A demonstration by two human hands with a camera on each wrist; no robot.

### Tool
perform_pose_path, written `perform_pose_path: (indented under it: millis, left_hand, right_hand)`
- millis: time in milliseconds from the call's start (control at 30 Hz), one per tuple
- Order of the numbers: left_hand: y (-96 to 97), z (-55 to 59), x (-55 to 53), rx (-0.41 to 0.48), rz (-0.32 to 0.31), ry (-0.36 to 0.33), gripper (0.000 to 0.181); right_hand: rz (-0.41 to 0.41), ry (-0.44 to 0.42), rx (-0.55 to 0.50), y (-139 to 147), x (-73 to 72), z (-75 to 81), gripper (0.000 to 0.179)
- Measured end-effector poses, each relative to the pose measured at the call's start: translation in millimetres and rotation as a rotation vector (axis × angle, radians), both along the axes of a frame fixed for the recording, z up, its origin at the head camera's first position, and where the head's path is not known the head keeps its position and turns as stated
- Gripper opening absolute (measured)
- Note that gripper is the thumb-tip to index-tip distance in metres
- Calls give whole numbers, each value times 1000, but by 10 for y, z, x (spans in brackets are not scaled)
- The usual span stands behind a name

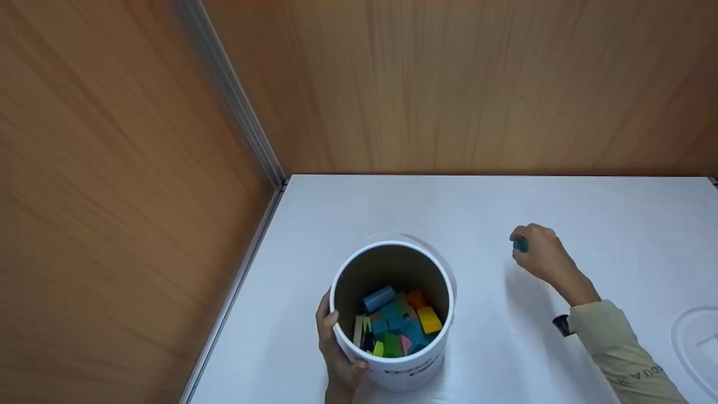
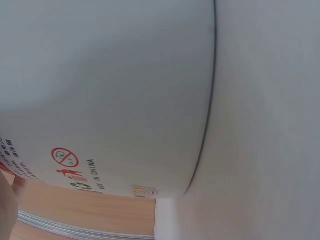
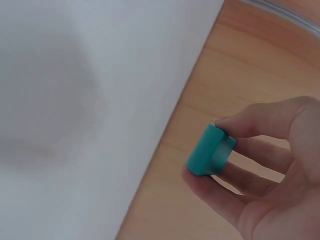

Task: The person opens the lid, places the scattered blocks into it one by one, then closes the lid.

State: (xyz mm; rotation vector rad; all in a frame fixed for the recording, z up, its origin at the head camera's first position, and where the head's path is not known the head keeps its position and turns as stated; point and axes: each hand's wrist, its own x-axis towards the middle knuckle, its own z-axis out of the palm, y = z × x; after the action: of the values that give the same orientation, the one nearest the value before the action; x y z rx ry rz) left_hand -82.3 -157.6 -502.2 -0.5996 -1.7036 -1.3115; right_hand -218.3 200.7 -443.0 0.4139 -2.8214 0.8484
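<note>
A white bucket (image 1: 392, 367) stands on the white table, holding several coloured toy blocks (image 1: 401, 322), among them blue, green, yellow and orange pieces. My left hand (image 1: 339, 359) grips the bucket's left side near the rim. In the left wrist view the bucket wall (image 2: 110, 100) fills most of the picture, with only a bit of the hand at the edge. Over the table to the right of the bucket, my right hand (image 1: 541, 255) pinches a teal block (image 3: 210, 150) between thumb and fingers. The right wrist view shows a curved hollow in one of the block's faces.
A translucent round lid (image 1: 698, 342) lies at the table's right side. Wooden panels (image 1: 477, 84) rise behind and to the left of the white table (image 1: 477, 207), with a metal strip (image 1: 235, 95) at their corner. A dark watch-like band (image 1: 562, 325) sits by the right sleeve.
</note>
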Motion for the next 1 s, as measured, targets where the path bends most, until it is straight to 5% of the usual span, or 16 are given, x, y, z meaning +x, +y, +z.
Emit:
perform_pose_path:
  millis: [433,633,833,1000]
  left_hand:
    - [11,-6,-60,-7,1,9,72]
    - [6,-12,-66,8,-18,6,72]
    - [1,-42,-75,10,-13,-24,72]
    - [3,-72,-76,13,-13,-71,72]
  right_hand:
    - [160,311,-97,-503,341,613,25]
    - [333,391,-169,-773,573,838,34]
    - [543,389,-239,-1050,756,962,34]
    - [628,327,-248,-1171,774,910,32]
